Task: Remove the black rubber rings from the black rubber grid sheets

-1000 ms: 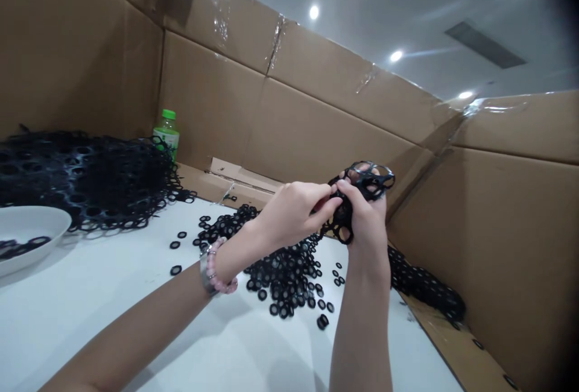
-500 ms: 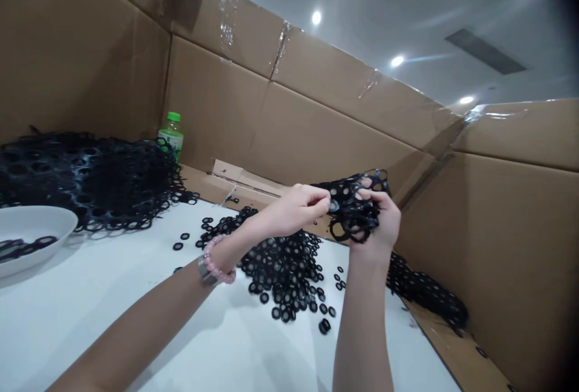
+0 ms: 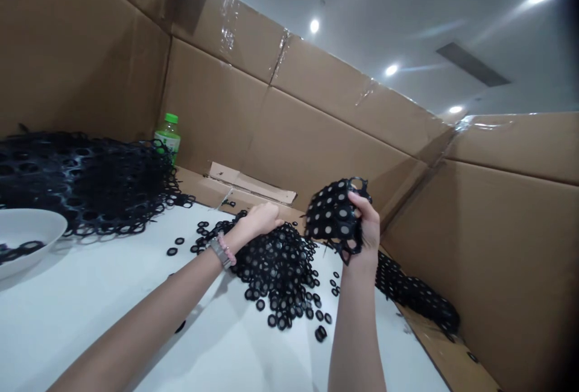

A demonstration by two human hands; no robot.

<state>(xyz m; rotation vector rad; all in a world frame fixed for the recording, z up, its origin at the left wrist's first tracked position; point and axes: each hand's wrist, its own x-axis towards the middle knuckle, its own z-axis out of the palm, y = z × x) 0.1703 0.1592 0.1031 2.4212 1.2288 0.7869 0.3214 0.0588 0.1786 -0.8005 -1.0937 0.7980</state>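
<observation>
Black, perforated sheet (image 3: 332, 214) is pinched in the right hand (image 3: 364, 220), the thumb laid over its upper right part. It is held up above the far side of the counter (image 3: 90, 286), its dotted face toward the camera. Its long axis looks to run roughly sideways — the body reaches left from the grip, and its rows of pale dots climb slightly toward the right. Open loops fringe the end at the thumb and the lower edge.

The left hand (image 3: 260, 220) is at the top of the pile of small black rings (image 3: 280, 271), fingers curled and pointing right; whether they pinch a ring I cannot tell. A pink bead bracelet (image 3: 229, 249) and a silvery band (image 3: 219, 254) circle that wrist.

Farther out, a long black dotted bundle (image 3: 418, 295) lies right of the right forearm, along the cardboard wall (image 3: 316, 129). On the left sit a white bowl (image 3: 34, 222) with black pieces inside, a big heap of black mesh (image 3: 104, 181) and — just behind the heap — an upright green-capped bottle (image 3: 167, 137).
</observation>
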